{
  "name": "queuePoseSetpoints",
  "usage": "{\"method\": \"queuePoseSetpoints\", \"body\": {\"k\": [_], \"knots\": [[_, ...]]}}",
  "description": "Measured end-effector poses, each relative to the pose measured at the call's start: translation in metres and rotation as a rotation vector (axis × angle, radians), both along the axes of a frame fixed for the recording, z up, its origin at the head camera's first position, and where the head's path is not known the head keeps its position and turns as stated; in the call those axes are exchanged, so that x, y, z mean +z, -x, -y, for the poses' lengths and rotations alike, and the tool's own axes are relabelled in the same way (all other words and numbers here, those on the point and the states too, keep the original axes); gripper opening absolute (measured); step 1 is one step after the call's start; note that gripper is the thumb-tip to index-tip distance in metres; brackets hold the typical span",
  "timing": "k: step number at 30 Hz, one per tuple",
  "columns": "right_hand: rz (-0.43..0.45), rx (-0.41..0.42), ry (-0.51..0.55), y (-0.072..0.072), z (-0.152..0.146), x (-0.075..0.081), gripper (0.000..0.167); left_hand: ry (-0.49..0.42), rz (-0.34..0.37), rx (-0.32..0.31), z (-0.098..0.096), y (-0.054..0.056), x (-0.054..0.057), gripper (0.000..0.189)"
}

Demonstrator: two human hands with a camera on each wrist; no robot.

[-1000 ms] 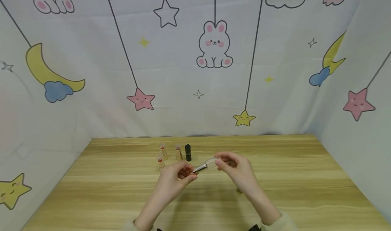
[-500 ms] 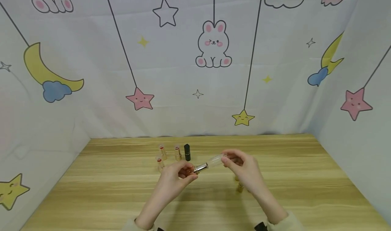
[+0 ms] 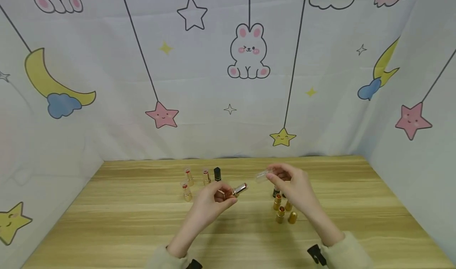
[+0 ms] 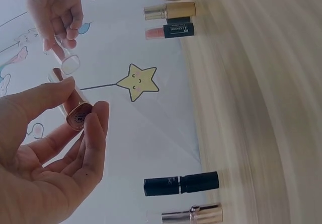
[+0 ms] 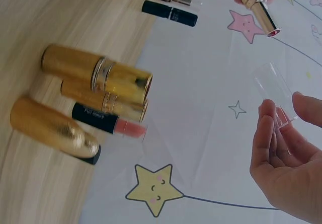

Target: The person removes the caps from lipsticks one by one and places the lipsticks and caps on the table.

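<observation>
In the head view my left hand (image 3: 213,203) pinches a gold and silver lipstick (image 3: 240,188) above the table, its uncapped red end tilted up to the right. Seen from the left wrist, the lipstick's round base (image 4: 79,117) faces the camera between thumb and fingers. A clear plastic cap (image 3: 262,176) is pinched at its closed end by my right hand (image 3: 293,186), the cap's open end toward the lipstick. There is a gap between cap and lipstick, plain in the right wrist view, where the cap (image 5: 274,90) hangs apart from the lipstick tube (image 5: 259,7).
Left of centre stand three clear-capped lipsticks, one nearest me (image 3: 187,194), beside a black lipstick (image 3: 217,174). Below my right hand stand several open gold lipstick tubes (image 3: 280,215), a gold cap (image 3: 292,217) and a black tube with pink lipstick (image 5: 130,127). A printed curtain (image 3: 199,83) borders the table.
The clear cap has come off the lipstick as my right hand moved right and up. My left hand has shifted slightly right, still pinching the lipstick. More gold tubes now show below the right hand.
</observation>
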State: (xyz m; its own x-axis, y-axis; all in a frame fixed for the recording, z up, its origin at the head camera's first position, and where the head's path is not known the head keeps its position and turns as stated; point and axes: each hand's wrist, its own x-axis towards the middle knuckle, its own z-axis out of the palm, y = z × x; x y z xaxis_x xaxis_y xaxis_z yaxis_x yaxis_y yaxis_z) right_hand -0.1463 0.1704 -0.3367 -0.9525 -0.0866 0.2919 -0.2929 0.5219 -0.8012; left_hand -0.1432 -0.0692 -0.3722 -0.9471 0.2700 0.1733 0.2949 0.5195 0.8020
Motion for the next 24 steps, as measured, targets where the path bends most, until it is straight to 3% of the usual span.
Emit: {"method": "queuePoseSetpoints", "body": {"k": [11,18,24], "knots": [[0.087,0.029,-0.191,0.022,-0.005,-0.008,0.023,-0.144,0.092,-0.051,-0.019,0.024,-0.01,0.023],[0.027,0.037,-0.324,0.034,-0.003,-0.018,0.016,-0.164,0.153,-0.055,-0.035,0.037,-0.012,0.023],[-0.011,0.067,-0.444,0.042,0.002,-0.023,0.013,-0.168,0.158,-0.058,-0.046,0.047,-0.019,0.022]]}}
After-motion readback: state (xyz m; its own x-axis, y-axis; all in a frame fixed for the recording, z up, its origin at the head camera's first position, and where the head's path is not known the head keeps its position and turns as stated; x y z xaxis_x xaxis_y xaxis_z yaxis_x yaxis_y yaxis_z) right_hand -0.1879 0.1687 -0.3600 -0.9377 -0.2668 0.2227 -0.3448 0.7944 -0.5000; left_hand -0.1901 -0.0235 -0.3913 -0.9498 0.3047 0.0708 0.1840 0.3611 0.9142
